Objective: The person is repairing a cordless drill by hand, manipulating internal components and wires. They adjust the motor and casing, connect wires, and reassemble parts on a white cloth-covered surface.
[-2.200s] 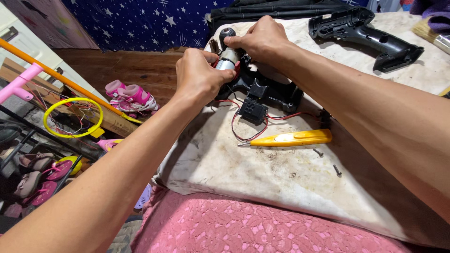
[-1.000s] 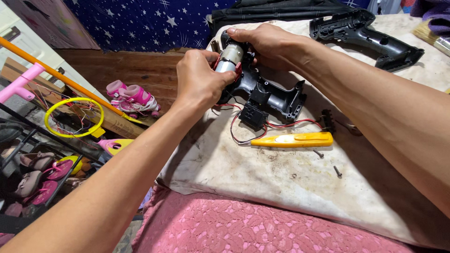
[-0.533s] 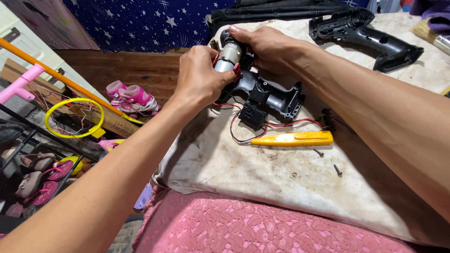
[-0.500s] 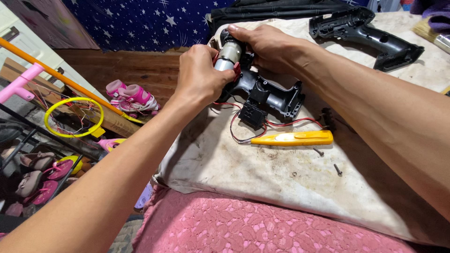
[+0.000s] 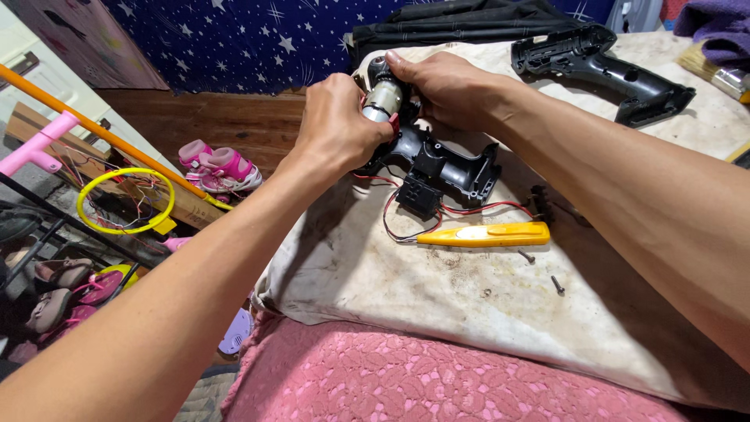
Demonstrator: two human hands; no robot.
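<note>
A person's two bare hands are working a small silver cylindrical motor (image 5: 382, 100) at the front end of an open black plastic drill housing half (image 5: 437, 160), which is lying on a stained off-white cloth (image 5: 437, 312) spread over a pink lace cover (image 5: 406, 383). The left hand (image 5: 337, 125) is curled around the near side of the motor, fingers closed on it; the right hand (image 5: 441, 87) is cupping the far side, thumb pressing on the top of the motor and the dark gear end above it. Red and black wires (image 5: 476, 209) are trailing from the housing to a small black switch block (image 5: 418, 195), loose on the cloth just beside a yellow plastic tester screwdriver (image 5: 484, 234). Two dark screws (image 5: 556, 285) are lying near it, and a second black housing half (image 5: 605, 70) is resting well apart at the far edge. By the look of it, the motor is being seated in its cradle; the next move calls for steady pressure, with the wires kept from pinching.
</note>
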